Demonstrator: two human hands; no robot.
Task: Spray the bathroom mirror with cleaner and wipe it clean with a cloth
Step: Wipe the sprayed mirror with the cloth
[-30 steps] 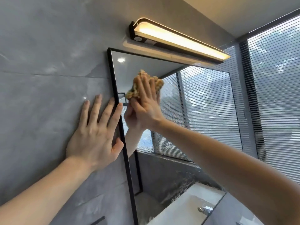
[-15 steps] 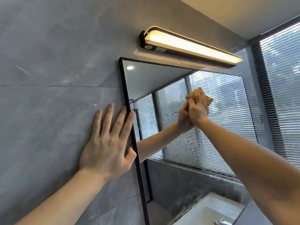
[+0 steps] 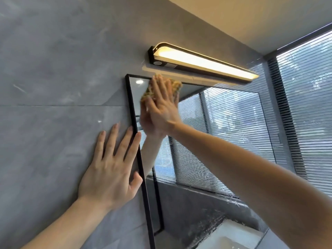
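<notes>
Right hand (image 3: 162, 108) is up in the top left corner of the mirror (image 3: 224, 141), palm flat, pressing the yellow cloth (image 3: 177, 85) against the glass. The fingers (image 3: 158, 87) are straight and held close together, laid over the cloth rather than curled round it; the cloth bulges out above the fingertips and at the left of the thumb, its upper edge touching the mirror's black frame (image 3: 133, 119) along the top. The hand's reflection meets it palm to palm in the glass.

Left hand (image 3: 109, 175) is flat on the grey tiled wall (image 3: 53, 87), just beside the mirror's left edge. Its fingers (image 3: 115, 139) are spread and straight, pointing up; the forefinger tip lies across the frame, and the thumb rests against the frame lower down. It holds nothing.

Above the mirror's top edge, the lit bar lamp (image 3: 203, 62) glows warm, close over the cloth. Streaks and wet smears show on the glass toward the lower right corner. The mirror reflects slatted blinds, and the real blinds (image 3: 305, 105) cover the window at the right. A pale basin (image 3: 239, 238) shows at the bottom.
</notes>
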